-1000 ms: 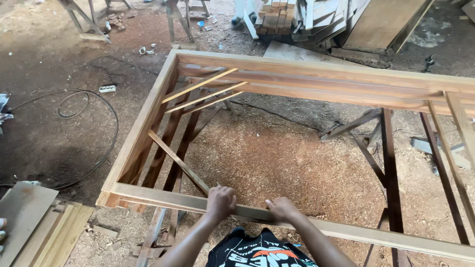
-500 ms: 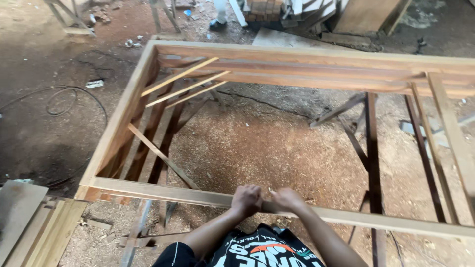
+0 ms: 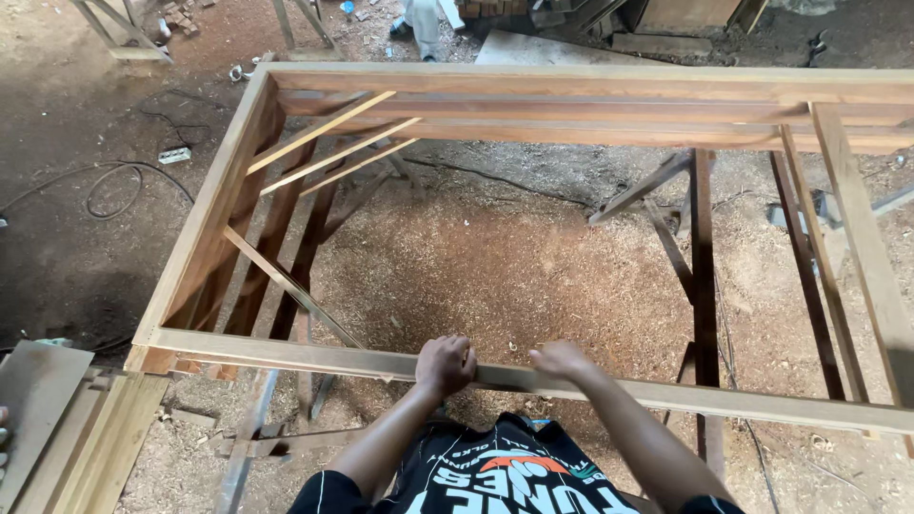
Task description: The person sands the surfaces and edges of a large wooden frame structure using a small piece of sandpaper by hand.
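Wood everywhere, and right at the bottom of the view both hands are on the near rail (image 3: 286,352) of a big rectangular pale timber frame (image 3: 214,214). The left hand (image 3: 445,365) has its grip closed, fingers curled over the top edge of that long light-brown rail, wrapped tight on it. Just beside it, the right hand (image 3: 562,360) lies flatter, fingers stretched along the rail's top, touching the wood; whether that grip closes around it I cannot tell from here. The two hands sit near each other, close to the rail's middle.

The frame lies flat, raised on dark wooden trestles (image 3: 703,276) above a floor (image 3: 495,266) thick with reddish sawdust. Three thin pale wooden slats (image 3: 328,152) lean diagonally across the frame's far-left corner. Off to the left, a dark cable (image 3: 114,186) loops on the bare ground, and flat grey-brown boards (image 3: 57,419) sit stacked at the lower left corner.
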